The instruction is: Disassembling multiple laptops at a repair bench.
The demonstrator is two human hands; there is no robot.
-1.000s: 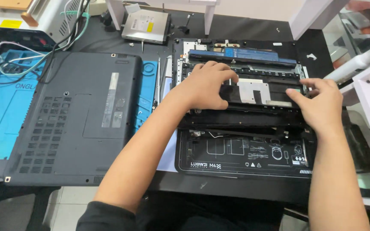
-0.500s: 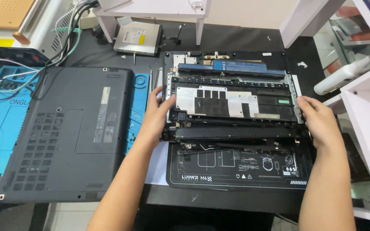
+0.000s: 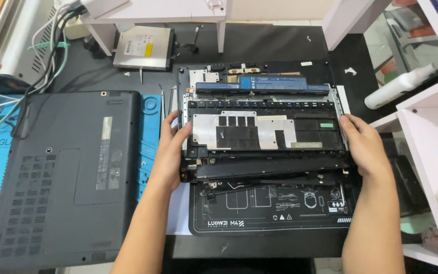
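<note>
Black plastic and bare silver metal show on the underside of the laptop top cover [image 3: 264, 134], which lies over a black work mat [image 3: 275, 208]; the left hand [image 3: 171, 152] grasps its left edge, the right hand [image 3: 363, 144] its right edge; compared with before, both hands sit further apart.

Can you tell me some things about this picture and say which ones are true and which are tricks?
1. Both hands grip the stack of laptop parts, the left hand on one end, the right hand on the other. True.
2. The closed grey laptop lies on the right of the stack. False: it lies on the left.
3. A long blue battery rests at the far edge of the stack. True.
4. The white bottle stands upright. False: it lies tilted on the shelf.
</note>
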